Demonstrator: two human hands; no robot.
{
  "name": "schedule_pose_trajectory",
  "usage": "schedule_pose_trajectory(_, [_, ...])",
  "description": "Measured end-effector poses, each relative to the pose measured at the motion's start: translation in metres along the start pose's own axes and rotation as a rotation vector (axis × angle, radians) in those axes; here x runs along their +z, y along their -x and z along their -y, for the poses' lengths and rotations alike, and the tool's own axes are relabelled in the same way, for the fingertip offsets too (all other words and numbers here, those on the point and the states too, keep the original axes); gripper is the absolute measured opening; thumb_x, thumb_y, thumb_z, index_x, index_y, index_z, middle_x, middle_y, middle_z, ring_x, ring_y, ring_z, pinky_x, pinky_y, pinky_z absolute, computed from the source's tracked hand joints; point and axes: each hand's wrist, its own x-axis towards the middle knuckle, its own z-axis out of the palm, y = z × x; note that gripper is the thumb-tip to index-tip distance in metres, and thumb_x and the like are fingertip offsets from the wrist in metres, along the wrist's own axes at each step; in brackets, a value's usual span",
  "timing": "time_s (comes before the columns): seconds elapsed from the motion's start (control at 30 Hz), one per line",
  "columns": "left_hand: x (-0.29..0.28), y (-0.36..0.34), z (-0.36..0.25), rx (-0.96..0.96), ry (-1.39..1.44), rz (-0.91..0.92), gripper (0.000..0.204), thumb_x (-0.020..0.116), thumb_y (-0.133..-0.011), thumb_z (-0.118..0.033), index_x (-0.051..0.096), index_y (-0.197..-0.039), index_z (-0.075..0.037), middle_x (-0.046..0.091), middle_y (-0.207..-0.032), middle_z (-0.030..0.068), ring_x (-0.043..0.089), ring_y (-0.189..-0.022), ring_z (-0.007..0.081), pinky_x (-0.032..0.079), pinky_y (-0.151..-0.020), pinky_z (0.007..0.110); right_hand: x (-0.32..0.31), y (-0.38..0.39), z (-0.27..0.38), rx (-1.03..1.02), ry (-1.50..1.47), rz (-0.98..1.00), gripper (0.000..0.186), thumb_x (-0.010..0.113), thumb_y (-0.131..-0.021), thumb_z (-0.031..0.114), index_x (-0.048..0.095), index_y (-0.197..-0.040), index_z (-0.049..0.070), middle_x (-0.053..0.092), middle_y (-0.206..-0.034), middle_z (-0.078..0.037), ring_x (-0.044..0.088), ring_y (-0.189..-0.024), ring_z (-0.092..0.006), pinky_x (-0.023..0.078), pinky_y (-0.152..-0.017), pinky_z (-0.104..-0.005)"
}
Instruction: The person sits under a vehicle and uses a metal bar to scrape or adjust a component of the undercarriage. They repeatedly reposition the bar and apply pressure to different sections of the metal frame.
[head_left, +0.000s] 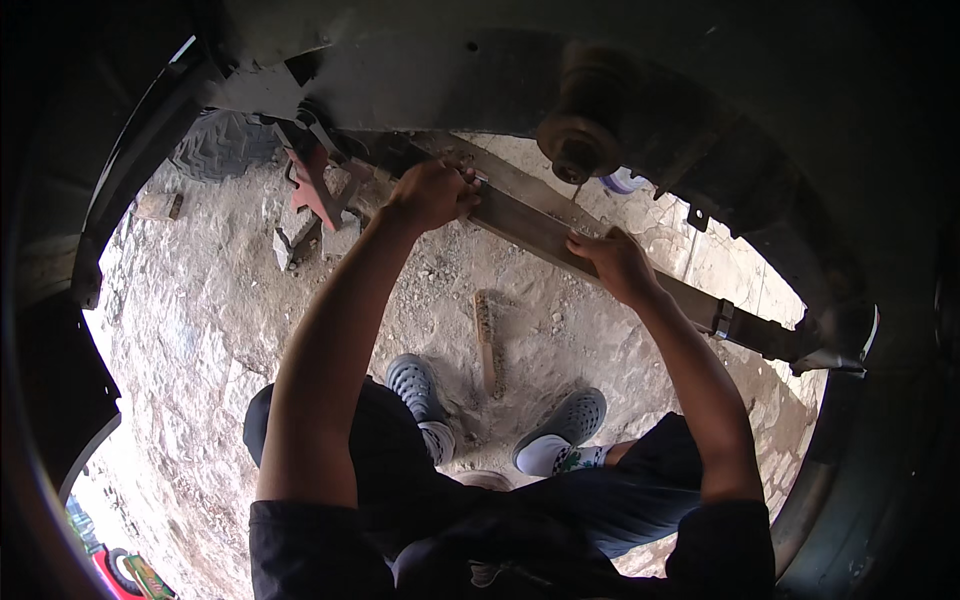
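The person crouches in the wheel well of a vehicle, both arms up on a leaf spring (pixel 640 275) that runs from about ten o'clock down to four o'clock across the opening. The left hand (pixel 432 193) grips the upper end of the spring, fingers curled shut around its edge; the right hand (pixel 618 262) lies farther down the same leaf, fingers wrapped over its top edge (whether the thumb clamps underneath I cannot tell). Above, at one o'clock, sits the bare wheel hub (pixel 578 135). A reddish jack stand (pixel 312 190) props the frame at eleven o'clock. On the dusty ground lies a wire brush (pixel 487 342), between the grey clogs (pixel 480 410).

To my eye the spring pack is being held and lined up under the axle. The next move would call for a steady two-handed push along the leaf, keeping it level.
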Motion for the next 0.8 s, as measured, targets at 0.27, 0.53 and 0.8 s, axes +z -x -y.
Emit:
schedule_pose_trajectory(0.27, [-0.012,0.000,-0.006,0.252,-0.354,-0.037,0.049,0.076,-0.082,-0.051,0.074,-0.121,-0.023,0.070,-0.129,-0.0019,0.054,-0.136,0.0209,0.014,-0.124,0.063,0.040,-0.109,0.047,-0.176,-0.296,-0.144,0.044,0.063,-0.089,-0.003,0.073,-0.126,0.018,0.074,-0.121,-0.007,0.067,-0.084,-0.0270,0.053,-0.086,-0.0369])
schedule_pose_trajectory(0.53, [-0.004,0.005,-0.001,0.214,-0.288,-0.012,0.059,0.084,-0.072,-0.040,0.071,-0.128,-0.025,0.070,-0.131,-0.0013,0.050,-0.139,0.0223,0.017,-0.126,0.057,0.012,-0.024,-0.004,-0.217,-0.065,-0.057,0.042,0.063,-0.092,0.005,0.074,-0.126,0.027,0.071,-0.127,-0.001,0.059,-0.082,-0.0265,0.053,-0.083,-0.0367])
schedule_pose_trajectory(0.8, [0.007,0.004,-0.004,0.209,-0.296,-0.192,0.037,0.080,-0.074,-0.031,0.079,-0.110,-0.022,0.074,-0.118,-0.0059,0.058,-0.131,0.0168,0.019,-0.127,0.056,0.023,-0.041,-0.002,-0.324,-0.139,-0.181,0.051,0.064,-0.079,-0.008,0.075,-0.123,0.015,0.073,-0.127,0.000,0.061,-0.081,-0.0249,0.054,-0.082,-0.0348])
